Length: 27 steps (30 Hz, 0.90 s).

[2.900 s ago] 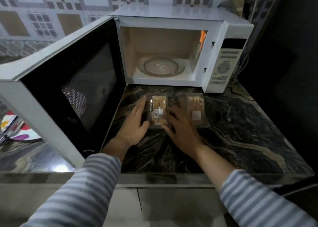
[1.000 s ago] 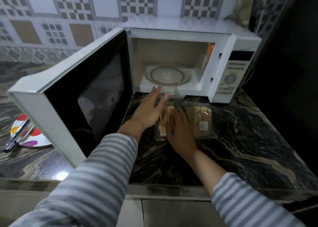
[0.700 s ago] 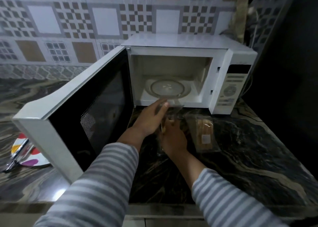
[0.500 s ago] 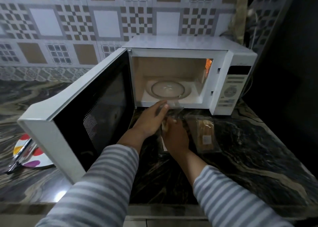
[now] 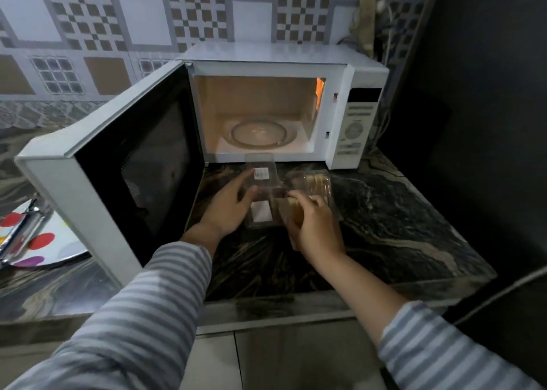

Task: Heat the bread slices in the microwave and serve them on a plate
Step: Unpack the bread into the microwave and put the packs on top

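Bread slices [image 5: 296, 212] were not yet heated: the plate [image 5: 56, 241] waited far left, and the microwave [image 5: 266, 105] stood open with nothing inside. The left hand [image 5: 229, 209] held the open plastic box [image 5: 262, 194] with fingers curled on it. The right hand [image 5: 315, 230] gripped the slices, just right of the box.

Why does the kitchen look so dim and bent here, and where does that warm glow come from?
Head view: the wide-angle lens bows the tiled wall and counter edge; the room is dim, and the orange lamp in the open microwave warms its cavity; the clear bread box and both hands, left hand and right hand, look soft and slightly blurred.
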Available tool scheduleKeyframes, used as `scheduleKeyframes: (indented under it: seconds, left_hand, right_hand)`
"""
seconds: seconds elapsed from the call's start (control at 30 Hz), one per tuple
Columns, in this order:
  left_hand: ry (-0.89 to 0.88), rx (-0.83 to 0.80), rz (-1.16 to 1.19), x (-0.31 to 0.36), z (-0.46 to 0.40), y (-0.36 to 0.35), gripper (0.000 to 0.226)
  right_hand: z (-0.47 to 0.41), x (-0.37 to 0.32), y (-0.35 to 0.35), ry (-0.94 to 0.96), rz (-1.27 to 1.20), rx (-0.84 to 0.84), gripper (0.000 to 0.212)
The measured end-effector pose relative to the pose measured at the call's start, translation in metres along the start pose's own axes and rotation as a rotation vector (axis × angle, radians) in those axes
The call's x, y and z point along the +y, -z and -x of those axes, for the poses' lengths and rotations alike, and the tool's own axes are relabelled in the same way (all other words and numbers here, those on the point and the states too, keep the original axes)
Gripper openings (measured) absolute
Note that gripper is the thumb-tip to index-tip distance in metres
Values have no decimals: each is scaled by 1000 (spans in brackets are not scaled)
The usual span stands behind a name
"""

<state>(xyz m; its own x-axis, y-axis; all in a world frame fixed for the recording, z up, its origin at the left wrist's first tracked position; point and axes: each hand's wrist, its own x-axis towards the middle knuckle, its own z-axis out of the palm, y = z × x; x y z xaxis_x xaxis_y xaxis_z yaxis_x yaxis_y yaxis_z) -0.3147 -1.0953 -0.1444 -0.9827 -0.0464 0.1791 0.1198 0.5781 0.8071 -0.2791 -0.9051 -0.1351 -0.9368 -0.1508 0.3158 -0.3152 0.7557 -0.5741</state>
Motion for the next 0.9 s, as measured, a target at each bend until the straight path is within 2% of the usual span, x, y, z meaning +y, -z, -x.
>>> scheduleKeyframes:
  seconds: [0.1, 0.2, 0.33, 0.53, 0.77, 0.9]
  left_hand:
    - [-53, 20, -40, -9, 17, -12, 48]
    - [-93, 20, -189, -25, 26, -18, 50]
    - [-79, -55, -402, -43, 35, -20, 53]
    - [-35, -67, -508, -38, 37, -22, 54]
    - [-41, 142, -373, -26, 11, -12, 52]
    - [-21, 351, -283, -27, -15, -8, 48]
  right_hand:
    - [18, 11, 9, -22, 8, 41, 45]
    - [26, 16, 16, -24, 11, 82, 44]
    - [25, 15, 22, -20, -13, 113, 44]
    - [-12, -1, 23, -10, -26, 100, 41]
    - [-91, -21, 21, 16, -55, 78, 40]
    - [-145, -29, 16, 33, -58, 58, 40]
